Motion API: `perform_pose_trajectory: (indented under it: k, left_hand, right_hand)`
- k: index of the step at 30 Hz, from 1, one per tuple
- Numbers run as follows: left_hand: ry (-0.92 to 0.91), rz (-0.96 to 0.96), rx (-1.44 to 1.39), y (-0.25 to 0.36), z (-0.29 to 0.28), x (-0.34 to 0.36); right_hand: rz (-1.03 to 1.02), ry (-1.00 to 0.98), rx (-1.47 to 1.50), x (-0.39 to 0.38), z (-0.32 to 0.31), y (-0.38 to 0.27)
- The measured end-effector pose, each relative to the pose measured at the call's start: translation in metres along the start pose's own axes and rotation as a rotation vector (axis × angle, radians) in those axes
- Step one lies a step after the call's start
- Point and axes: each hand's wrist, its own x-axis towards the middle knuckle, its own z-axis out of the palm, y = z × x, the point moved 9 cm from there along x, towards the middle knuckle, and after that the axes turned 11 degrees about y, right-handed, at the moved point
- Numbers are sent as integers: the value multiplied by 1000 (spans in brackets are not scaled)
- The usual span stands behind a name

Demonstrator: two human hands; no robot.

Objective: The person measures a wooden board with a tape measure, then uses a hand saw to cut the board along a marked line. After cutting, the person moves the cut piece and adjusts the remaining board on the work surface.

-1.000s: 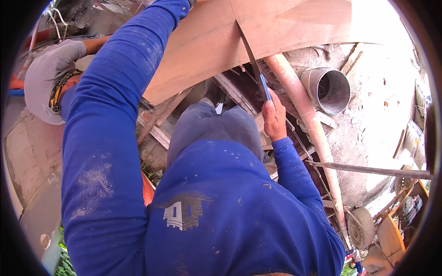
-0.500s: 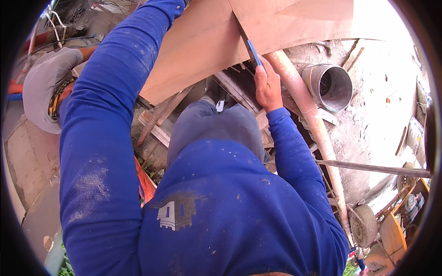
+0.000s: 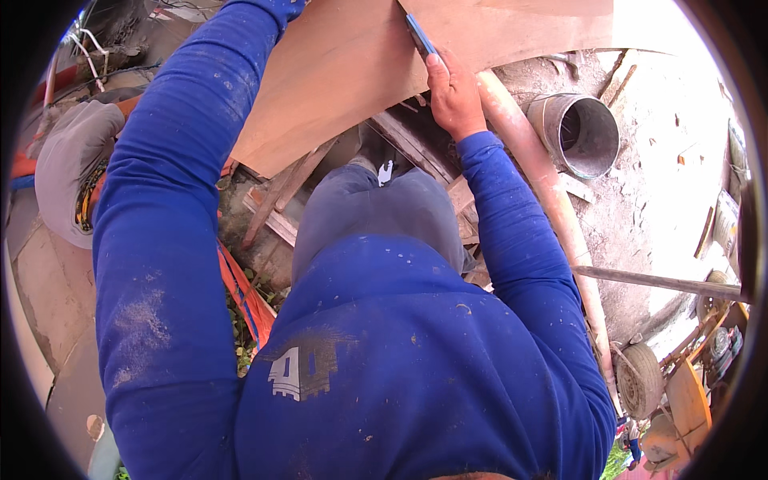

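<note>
A large, thin brown plywood sheet (image 3: pixel 344 76) spans the top of the view, its near edge above my knees. My right hand (image 3: pixel 457 96) is closed round the handle of a handsaw (image 3: pixel 419 34), blue along its edge. The saw's dark blade slants up and left to a thin cut line in the sheet, and its far end runs out of view at the top. My left arm (image 3: pixel 180 152) stretches forward over the sheet's left side. Its cuff reaches the top edge, and the left hand is beyond the picture.
Timber pieces (image 3: pixel 280 200) lie beneath the sheet around my legs. A pale pipe or pole (image 3: pixel 532 152) runs along my right, beside a metal bucket (image 3: pixel 574 136) on its side. At left another person (image 3: pixel 72 172) bends low. A wheelbarrow (image 3: pixel 684 400) stands at lower right.
My right hand has pushed forward and slightly left with the saw, so less blade shows. The left arm has shifted a little left, and the other person has moved slightly.
</note>
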Motion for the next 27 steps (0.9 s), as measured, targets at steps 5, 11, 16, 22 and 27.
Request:
perform_pose_trajectory:
  k: [5,11,16,22,27]
  left_hand:
    - [19,-40,76,-7,6,1]
    - [18,-77,64,-1,-6,-2]
    - [45,-49,68,10,0,9]
    - [44,-110,17,-2,-2,-1]
    - [-13,-86,-46,6,-1,4]
  right_hand:
    - [173,-100,-36,-159,-85,57]
    - [57,-26,-41,-118,-66,42]
    - [-120,66,-24,10,-3,-3]
    - [123,-99,-66,-164,-96,45]
    - [150,-81,-116,-172,-102,56]
